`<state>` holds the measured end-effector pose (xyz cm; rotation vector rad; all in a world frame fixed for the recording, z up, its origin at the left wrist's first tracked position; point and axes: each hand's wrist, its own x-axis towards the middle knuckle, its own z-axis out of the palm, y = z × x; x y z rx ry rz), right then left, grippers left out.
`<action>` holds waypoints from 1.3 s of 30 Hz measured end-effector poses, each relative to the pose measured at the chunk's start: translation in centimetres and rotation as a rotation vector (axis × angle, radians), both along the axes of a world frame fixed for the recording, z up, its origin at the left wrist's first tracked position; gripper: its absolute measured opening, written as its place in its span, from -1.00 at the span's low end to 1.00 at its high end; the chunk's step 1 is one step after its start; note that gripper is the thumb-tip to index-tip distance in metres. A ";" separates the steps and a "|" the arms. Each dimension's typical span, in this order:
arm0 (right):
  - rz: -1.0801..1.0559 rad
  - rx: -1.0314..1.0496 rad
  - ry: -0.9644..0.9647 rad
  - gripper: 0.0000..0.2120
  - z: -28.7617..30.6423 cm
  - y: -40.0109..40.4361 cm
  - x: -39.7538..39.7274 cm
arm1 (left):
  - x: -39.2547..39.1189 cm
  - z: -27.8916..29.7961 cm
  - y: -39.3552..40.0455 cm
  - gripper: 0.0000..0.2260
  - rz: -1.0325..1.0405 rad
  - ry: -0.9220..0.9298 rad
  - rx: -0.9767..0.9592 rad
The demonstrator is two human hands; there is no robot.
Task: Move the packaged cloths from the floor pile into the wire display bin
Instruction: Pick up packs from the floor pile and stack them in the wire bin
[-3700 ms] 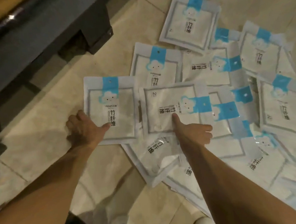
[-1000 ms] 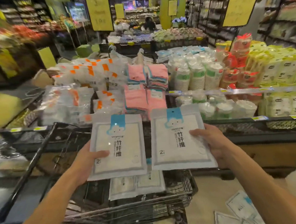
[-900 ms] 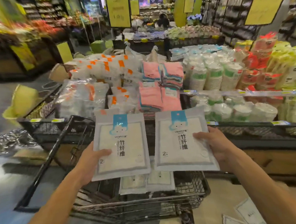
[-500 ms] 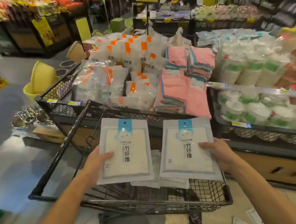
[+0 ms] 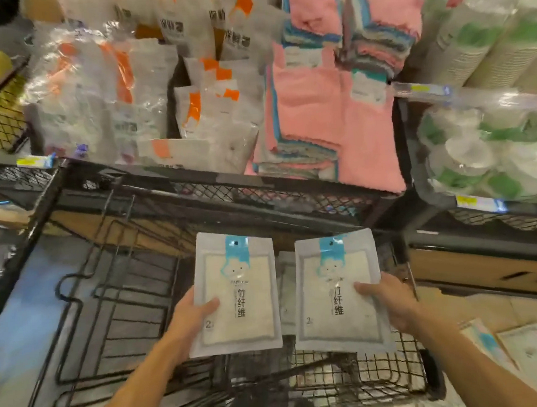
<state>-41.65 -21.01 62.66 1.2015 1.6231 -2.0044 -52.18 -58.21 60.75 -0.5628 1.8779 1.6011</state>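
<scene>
the left hand (image 5: 189,317) grips one packaged cloth (image 5: 235,294) at its lower left edge, thumb laid across the front face, fingers hidden behind the pack. the right hand (image 5: 391,302) grips a second packaged cloth (image 5: 337,294) at its right edge in the same way — thumb on the front, fingers behind. both packs are held upright and side by side, close together but apart, blue header strips at the top. they hang over the wire display bin (image 5: 384,373), above its near right corner. inside the bin, in the gap between the two held packs, more white packs (image 5: 285,284) are partly visible; their count cannot be told. further packs lie on the floor (image 5: 525,353) at the lower right, outside the bin. beyond the bin, a raised wire shelf carries orange-labelled plastic packs (image 5: 144,85), stacked pink towels (image 5: 324,104) and wrapped bowls with green print (image 5: 486,156).
</scene>
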 end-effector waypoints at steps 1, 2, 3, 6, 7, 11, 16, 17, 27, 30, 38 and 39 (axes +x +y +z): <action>-0.002 0.005 -0.021 -0.70 -1.5 0.0 -0.6 | -0.9 -1.9 0.4 -0.74 -0.013 -0.005 -0.014; -0.004 0.008 -0.037 -0.72 -3.1 0.1 -1.1 | -1.8 -3.8 0.8 -0.73 -0.025 -0.012 -0.020; -0.004 0.006 -0.051 -0.74 -4.7 0.1 -1.7 | -2.8 -5.8 1.1 -0.72 -0.038 -0.019 -0.020; -0.033 -0.008 -0.114 -0.70 -10.1 0.1 -3.1 | -4.9 -11.7 1.9 -0.73 -0.057 -0.054 -0.063; -0.047 -0.014 -0.135 -0.67 -12.0 0.1 -3.5 | -5.4 -13.5 2.2 -0.74 -0.054 -0.069 -0.078; -0.129 0.009 -0.201 -0.74 -17.4 -1.3 -4.7 | -6.3 -20.3 2.2 -0.69 -0.056 -0.091 -0.182; -0.078 0.279 -0.254 -0.72 -21.6 -3.3 -5.8 | -5.8 -24.0 2.4 -0.60 -0.097 -0.024 -0.503; -0.035 0.374 -0.288 -0.69 -22.2 -3.7 -5.9 | -5.3 -24.2 2.7 -0.56 -0.162 0.009 -0.613; 0.294 1.001 -0.463 -0.30 -24.1 -5.1 -6.3 | -4.2 -24.0 4.2 -0.43 -0.590 0.305 -0.980; 0.459 1.094 -0.490 -0.20 -22.3 -5.1 -6.8 | -4.6 -23.1 3.8 -0.34 -0.727 0.357 -0.988; 0.627 1.077 -0.212 -0.29 -11.0 -5.2 -6.2 | -4.9 -11.4 4.7 -0.36 -0.860 0.524 -1.080; 0.647 1.097 -0.182 -0.30 -8.9 -5.1 -6.1 | -4.9 -9.3 4.9 -0.35 -0.861 0.537 -1.069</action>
